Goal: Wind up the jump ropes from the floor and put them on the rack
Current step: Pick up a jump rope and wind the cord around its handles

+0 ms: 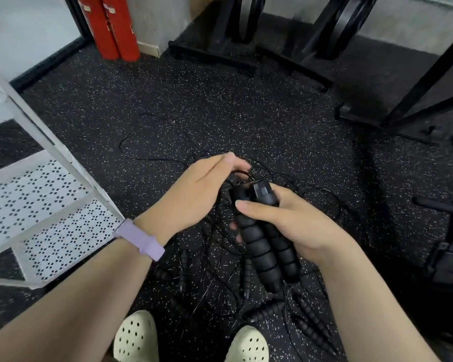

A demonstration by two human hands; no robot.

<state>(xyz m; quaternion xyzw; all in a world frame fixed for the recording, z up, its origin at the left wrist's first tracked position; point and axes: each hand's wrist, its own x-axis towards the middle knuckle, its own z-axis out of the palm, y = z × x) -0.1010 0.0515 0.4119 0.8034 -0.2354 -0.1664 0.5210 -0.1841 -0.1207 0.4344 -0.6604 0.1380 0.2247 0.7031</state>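
- Seen from a head-worn camera looking down: a person's two bare forearms reach forward over a black rubber floor (220,105) flecked with white.
- The right hand (288,220) curls its fingers and thumb round two black ribbed handles (262,244), held side by side and pointing from 11 o'clock down to 5 o'clock.
- The left hand (194,192) sits at 10 o'clock from the handles, just beside their upper ends. Its fingers bend over a thin black cord (242,173); whether they pinch it I cannot tell.
- A lilac wristband (140,239) circles the left wrist.
- Under both hands a tangle of thin black jump ropes (215,262) sprawls on the floor, with one loose loop (131,142) running out toward 11 o'clock.
- At least five more ribbed handles (311,320) lie in the tangle toward 6 o'clock; the exact count of ropes is unclear.
- A white rack (50,184) with perforated shelves stands at 9 o'clock.
- Two cream perforated clogs (136,338) show at 6 o'clock.
- Two red cylinders (110,27) lean at 11 o'clock.
- Two black stands holding weight plates (249,17) stand at 1 o'clock.
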